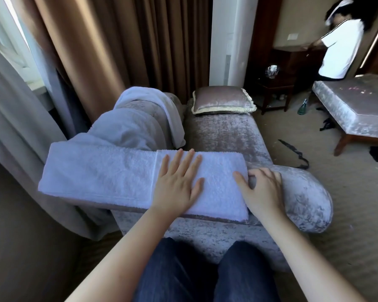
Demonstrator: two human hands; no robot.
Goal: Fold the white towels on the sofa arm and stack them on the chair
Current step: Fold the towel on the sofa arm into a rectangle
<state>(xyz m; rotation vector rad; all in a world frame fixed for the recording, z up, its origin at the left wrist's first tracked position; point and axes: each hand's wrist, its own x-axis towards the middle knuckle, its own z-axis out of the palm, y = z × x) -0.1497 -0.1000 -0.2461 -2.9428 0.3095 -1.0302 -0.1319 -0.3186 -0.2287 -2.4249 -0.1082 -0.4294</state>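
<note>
The person stands over the sofa arm [303,197], dark trouser legs at the bottom of the view, with both bare arms reaching down to a white towel [96,175] that lies flat along the top of the arm as a long folded strip. Its right part is doubled over, and a straight edge of that upper layer runs across the strip just left of the left hand [177,182]. That hand lies palm down on the doubled part, fingers straight and spread, pressing and gripping nothing. The right hand [262,188] sits at the towel's right end, thumb resting on the top layer and fingers curled down against the velvet beside it; I cannot tell whether it actually pinches the edge. Farther along, a loose heap of white towels [135,120] is draped over the sofa, near a fringed cushion [223,101] on the seat. Across the room another person in a white top [338,46] bends beside an upholstered bench [354,105].
</note>
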